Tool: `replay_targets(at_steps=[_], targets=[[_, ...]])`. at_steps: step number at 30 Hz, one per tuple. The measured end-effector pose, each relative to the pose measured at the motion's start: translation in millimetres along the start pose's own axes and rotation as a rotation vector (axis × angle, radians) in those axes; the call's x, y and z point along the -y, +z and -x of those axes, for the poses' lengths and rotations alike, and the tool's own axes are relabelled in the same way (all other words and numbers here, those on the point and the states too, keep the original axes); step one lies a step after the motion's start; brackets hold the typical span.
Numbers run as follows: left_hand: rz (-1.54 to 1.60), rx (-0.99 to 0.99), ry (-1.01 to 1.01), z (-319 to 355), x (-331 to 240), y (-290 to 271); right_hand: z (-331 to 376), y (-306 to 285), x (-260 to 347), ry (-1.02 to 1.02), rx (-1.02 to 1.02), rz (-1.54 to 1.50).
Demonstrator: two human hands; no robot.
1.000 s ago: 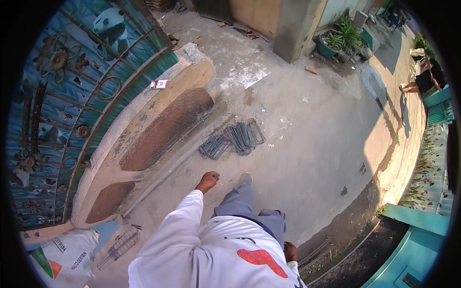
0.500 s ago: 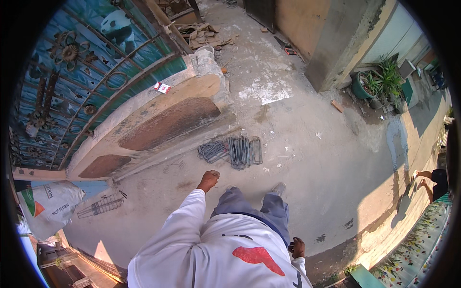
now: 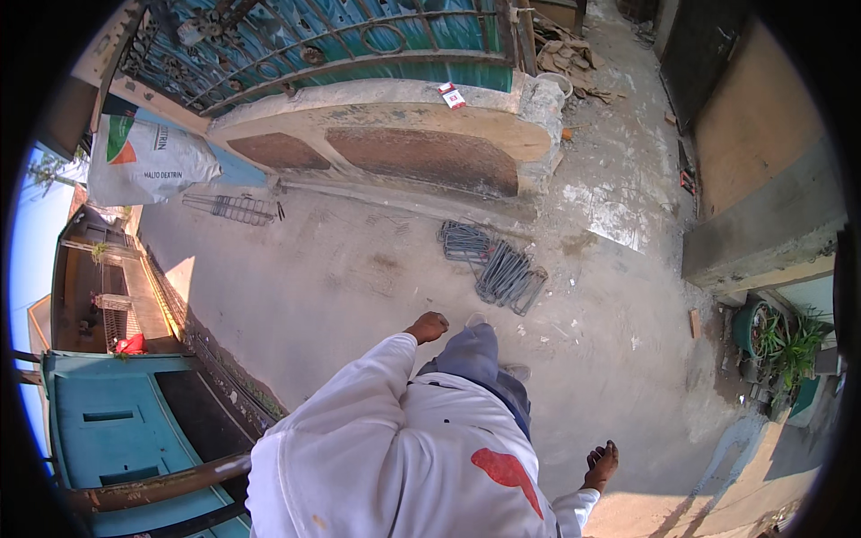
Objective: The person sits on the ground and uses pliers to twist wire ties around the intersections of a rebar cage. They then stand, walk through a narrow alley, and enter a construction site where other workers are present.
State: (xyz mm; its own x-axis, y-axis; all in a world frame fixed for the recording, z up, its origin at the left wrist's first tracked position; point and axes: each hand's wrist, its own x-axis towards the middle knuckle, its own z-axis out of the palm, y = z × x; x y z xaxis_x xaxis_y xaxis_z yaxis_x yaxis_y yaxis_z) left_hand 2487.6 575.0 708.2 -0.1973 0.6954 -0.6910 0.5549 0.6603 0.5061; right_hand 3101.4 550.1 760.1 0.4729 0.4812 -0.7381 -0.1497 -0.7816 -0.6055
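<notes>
Two hands hang empty over a concrete floor. Largest is the low wall under a blue iron gate, then a white sack at its left end. Bent steel stirrups lie piled just beyond the left hand, which is curled into a loose fist; the right hand hangs with fingers spread.

Rough matt concrete floor, dull grey bent metal rods, white cloth sleeve, woven plastic sack
</notes>
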Motion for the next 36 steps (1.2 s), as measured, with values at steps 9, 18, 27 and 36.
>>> replay_targets(at_steps=[9, 18, 27, 36], targets=[[0.162, -0.058, 0.132, -19.6, -47.2, -20.4, 8.8, 56.5, -106.0, -0.196, 0.548, 0.629], [0.389, -0.098, -0.227, -17.0, 131.7, -81.9, 23.1, 153.7, -24.0, 0.101, 0.267, 0.379], [0.914, -0.356, -0.359, 39.6, 175.6, -143.9, 12.1, 326.6, 35.1, -0.11, 0.545, 0.537], [0.823, -0.131, -0.351, 108.4, 202.4, -71.2, -2.4, 409.4, 59.8, -0.329, 0.797, 0.816]])
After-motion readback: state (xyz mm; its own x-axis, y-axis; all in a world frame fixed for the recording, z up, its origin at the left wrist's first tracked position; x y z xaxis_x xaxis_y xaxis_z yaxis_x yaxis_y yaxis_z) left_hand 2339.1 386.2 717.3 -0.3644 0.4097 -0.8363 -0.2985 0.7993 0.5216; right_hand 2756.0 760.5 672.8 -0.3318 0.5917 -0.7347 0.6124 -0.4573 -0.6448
